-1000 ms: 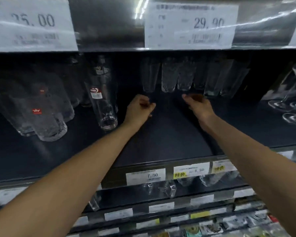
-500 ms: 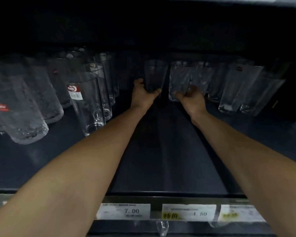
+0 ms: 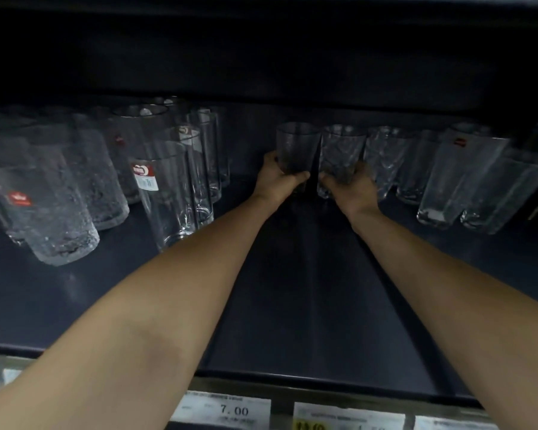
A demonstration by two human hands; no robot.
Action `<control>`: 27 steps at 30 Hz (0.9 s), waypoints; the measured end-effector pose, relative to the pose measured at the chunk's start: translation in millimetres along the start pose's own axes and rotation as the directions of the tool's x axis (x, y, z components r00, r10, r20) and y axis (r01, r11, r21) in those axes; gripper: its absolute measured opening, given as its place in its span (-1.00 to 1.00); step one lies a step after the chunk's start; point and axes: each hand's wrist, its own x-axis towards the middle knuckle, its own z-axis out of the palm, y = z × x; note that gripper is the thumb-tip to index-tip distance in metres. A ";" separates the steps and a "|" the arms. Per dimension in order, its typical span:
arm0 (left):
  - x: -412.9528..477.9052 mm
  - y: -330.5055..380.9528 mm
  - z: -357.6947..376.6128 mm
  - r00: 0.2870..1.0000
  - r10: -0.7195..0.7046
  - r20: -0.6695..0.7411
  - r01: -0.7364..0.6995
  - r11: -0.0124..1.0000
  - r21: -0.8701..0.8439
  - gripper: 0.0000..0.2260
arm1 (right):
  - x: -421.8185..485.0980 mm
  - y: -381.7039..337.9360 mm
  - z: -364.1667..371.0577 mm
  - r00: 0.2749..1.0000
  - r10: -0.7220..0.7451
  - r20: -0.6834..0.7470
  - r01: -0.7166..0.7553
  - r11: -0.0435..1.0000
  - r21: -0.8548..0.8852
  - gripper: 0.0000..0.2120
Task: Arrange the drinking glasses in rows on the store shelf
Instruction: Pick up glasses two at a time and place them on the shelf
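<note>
Two glasses held at the back of the shelf, one in each hand

Just above the frame's centre, the left-held glass and the right-held glass stand upright and almost touching. The left hand has its grip curled round the lower part of one, and the right hand is wrapped the same way round the other. I cannot tell whether their bases rest on the shelf. The bare lane running toward the price tags looks like the place for a row. Best to keep both glasses vertical and slightly apart so they don't clink. The elbows should stay clear of the tall labelled glasses at middle left and the patterned glasses at right.
</note>
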 end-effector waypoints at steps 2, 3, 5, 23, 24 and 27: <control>-1.0 -1.2 -0.4 1.000 -0.011 0.003 0.011 1.000 0.017 -0.38 | -1.8 -1.1 -1.2 1.000 -0.002 -0.004 0.002 1.000 0.016 -0.40; -3.6 -1.3 -0.6 1.000 -0.022 -0.002 0.022 0.999 0.031 -0.36 | -3.1 -1.5 -2.4 1.000 0.003 0.002 -0.003 0.999 0.036 -0.41; -11.0 -1.5 -2.1 0.999 -0.040 -0.018 0.041 0.998 0.053 -0.30 | -7.8 -2.6 -5.3 0.999 0.012 0.036 -0.016 0.994 0.105 -0.42; -137.6 35.1 -54.9 0.986 -0.106 0.131 0.102 0.994 0.037 -0.52 | -118.5 -40.5 -66.3 0.932 -0.027 0.363 -0.138 0.896 0.423 -0.83; -145.6 37.4 -58.6 0.980 -0.099 0.172 0.097 0.995 0.017 -0.66 | -127.3 -43.9 -70.3 0.919 -0.021 0.394 -0.170 0.880 0.444 -0.81; -168.2 47.5 -72.6 0.947 -0.122 0.296 0.135 0.991 -0.023 -0.58 | -152.1 -51.5 -80.5 0.895 0.008 0.445 -0.244 0.846 0.474 -0.72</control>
